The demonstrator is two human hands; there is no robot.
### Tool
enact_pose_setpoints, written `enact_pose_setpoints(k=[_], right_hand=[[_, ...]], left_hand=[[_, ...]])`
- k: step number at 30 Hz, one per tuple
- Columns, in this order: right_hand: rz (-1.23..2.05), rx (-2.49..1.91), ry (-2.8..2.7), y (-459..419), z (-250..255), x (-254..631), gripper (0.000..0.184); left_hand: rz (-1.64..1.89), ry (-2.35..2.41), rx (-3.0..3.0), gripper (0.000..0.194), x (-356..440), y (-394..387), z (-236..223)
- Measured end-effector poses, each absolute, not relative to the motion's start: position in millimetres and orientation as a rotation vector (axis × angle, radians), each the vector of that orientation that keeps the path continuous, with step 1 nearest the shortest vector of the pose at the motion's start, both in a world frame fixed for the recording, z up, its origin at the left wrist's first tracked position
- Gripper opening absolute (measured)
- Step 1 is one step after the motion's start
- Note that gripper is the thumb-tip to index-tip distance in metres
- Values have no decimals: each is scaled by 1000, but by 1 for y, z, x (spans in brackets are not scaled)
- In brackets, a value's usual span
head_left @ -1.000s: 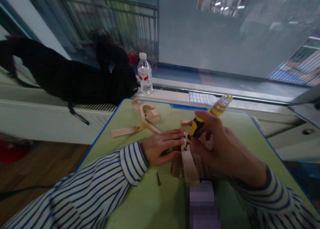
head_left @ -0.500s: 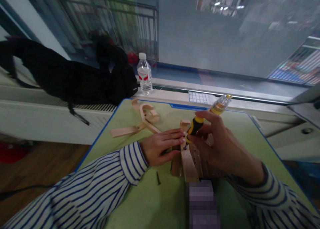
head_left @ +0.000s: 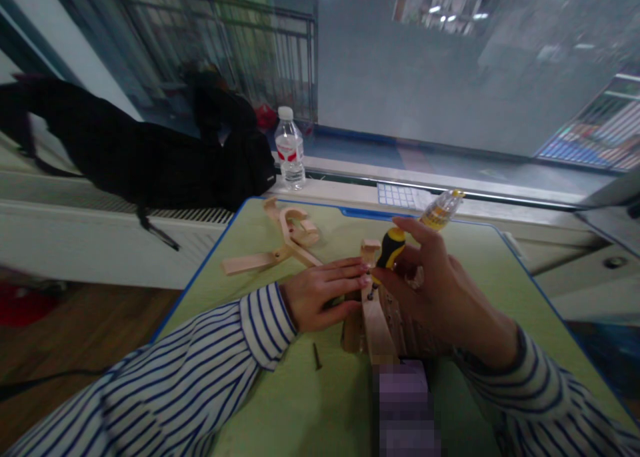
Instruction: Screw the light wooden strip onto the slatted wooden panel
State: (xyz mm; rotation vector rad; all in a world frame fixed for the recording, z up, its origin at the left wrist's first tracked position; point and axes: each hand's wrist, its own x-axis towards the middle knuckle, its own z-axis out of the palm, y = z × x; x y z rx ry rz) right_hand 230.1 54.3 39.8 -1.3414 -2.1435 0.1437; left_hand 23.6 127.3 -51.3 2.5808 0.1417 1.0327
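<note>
My right hand (head_left: 440, 287) is closed around a yellow-and-black screwdriver (head_left: 391, 247). Its tip points down at a dark screw (head_left: 371, 296) in a pale wooden piece (head_left: 377, 327). From the left, my left hand (head_left: 323, 296) presses its fingertips on that piece beside the screw, with the thumb lower against its side. Under my right hand are more wooden parts, mostly covered. One loose dark screw (head_left: 317, 357) lies on the green table (head_left: 270, 404), nearer to me. A joined wooden assembly with a hooked part (head_left: 289, 234) rests beyond my left hand.
A clear bottle with a yellow label (head_left: 441, 210) is behind my right hand. On the sill stand a water bottle (head_left: 290, 150) and a black bag (head_left: 160, 157). A gridded paper (head_left: 400, 194) lies by the window. The table has a blue edge.
The screwdriver handle has turned and tilted a little in my right hand, whose fingers have shifted slightly. My left hand keeps its place on the wooden piece.
</note>
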Motion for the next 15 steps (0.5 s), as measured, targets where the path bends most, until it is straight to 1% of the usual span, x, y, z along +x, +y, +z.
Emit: enact_pose_setpoints(k=[2, 6, 8, 15], right_hand=[[94, -1325, -2181, 54, 41, 230, 59], [45, -1290, -2242, 54, 45, 229, 50], [35, -1296, -2259, 52, 47, 229, 50], [111, -1312, -2298, 47, 56, 230, 49]], left_hand=[[1023, 154, 2579, 39, 24, 126, -49], [1036, 140, 2588, 39, 24, 127, -48], [1043, 134, 2593, 40, 24, 128, -50], [1028, 124, 2606, 42, 23, 131, -55]])
